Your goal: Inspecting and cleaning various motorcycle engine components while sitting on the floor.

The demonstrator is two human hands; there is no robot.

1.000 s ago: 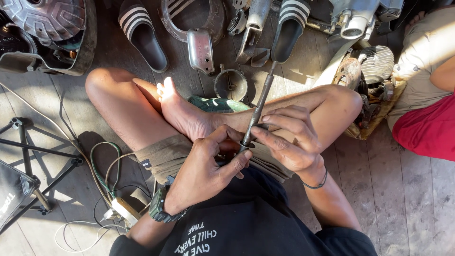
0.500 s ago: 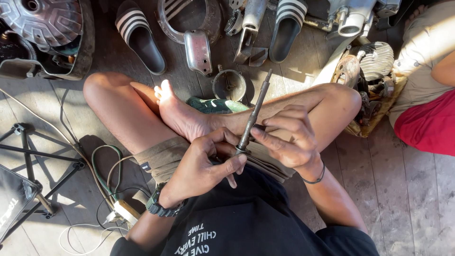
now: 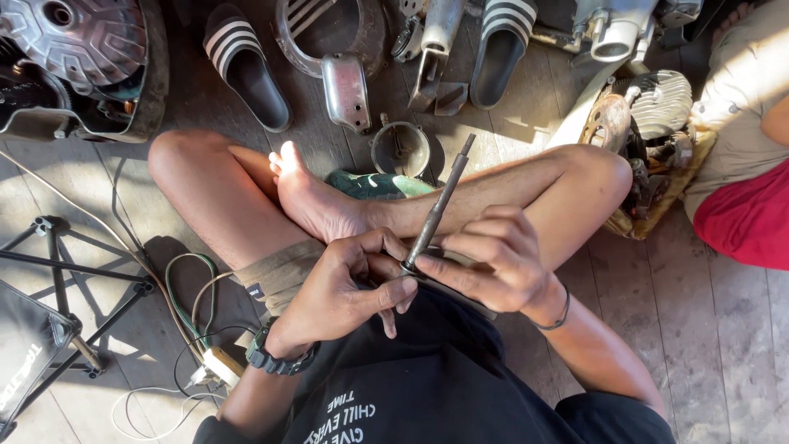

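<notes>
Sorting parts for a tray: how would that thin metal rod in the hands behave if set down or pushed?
The metal rod looks straight and unbending between both hands, so probably stiff. Its round section suggests it would roll. Likely heavy for its slimness.

The lower end of the metal rod (image 3: 440, 205) vanishes between the fingers (image 3: 386, 292) of the left hand (image 3: 345, 288) and the right hand (image 3: 493, 259), so its tip can't be made out. The green object (image 3: 374, 185) hides mostly behind the shin. Top edge slices off both striped sandals (image 3: 246, 70) and the engine casing (image 3: 78, 57). At right, another person's red garment (image 3: 744, 218) runs out of frame.
</notes>
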